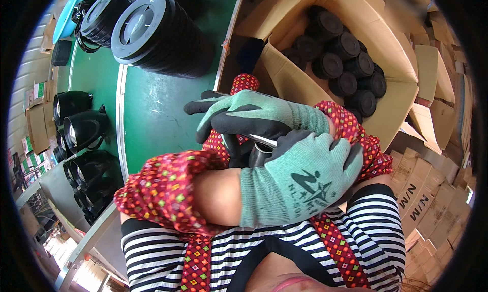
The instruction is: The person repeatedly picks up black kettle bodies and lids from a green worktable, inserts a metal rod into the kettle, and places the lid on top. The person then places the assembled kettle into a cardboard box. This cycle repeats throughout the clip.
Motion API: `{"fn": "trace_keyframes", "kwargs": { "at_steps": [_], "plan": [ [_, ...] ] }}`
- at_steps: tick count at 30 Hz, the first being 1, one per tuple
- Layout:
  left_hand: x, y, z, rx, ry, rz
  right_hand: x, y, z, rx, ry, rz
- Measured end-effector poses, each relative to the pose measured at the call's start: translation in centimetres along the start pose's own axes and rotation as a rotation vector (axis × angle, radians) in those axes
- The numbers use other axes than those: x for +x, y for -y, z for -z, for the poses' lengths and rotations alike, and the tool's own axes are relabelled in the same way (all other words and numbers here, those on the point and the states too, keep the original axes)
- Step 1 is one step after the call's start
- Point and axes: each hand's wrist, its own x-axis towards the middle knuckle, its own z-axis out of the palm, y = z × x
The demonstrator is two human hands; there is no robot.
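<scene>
Both hands wear green knitted gloves with black-coated fingers and meet over my lap, forearms crossing. My left hand (305, 177) reaches across to the right, its fingers curled and its thumb pressed near a thin pale edge. Above it, my right hand (254, 114) points left, fingers bent over the same spot. Between the hands shows part of a dark, shiny, rounded piece (260, 155). The gloves hide most of it, so its kind cannot be made out. What each hand grips is largely covered.
A green-topped table (157, 119) with a metal edge lies left, bearing stacked black round parts (162, 35) and black pitcher-shaped housings (84, 132). At upper right an open cardboard box (386, 43) holds several black cylindrical parts (345, 45). Flattened cartons (427, 190) lie at right.
</scene>
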Motion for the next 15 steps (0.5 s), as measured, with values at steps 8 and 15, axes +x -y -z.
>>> {"fn": "trace_keyframes", "kwargs": {
  "at_steps": [8, 15],
  "plan": [
    [-1.8, 2.8, 0.6, -0.27, -0.151, -0.35, -1.4, -0.2, 0.0, -0.343, -0.135, -0.013],
    [-8.2, 7.8, 1.7, -1.068, -0.397, -0.486, -0.5, 7.1, 5.2, -0.595, 0.229, -0.559]
  ]
}}
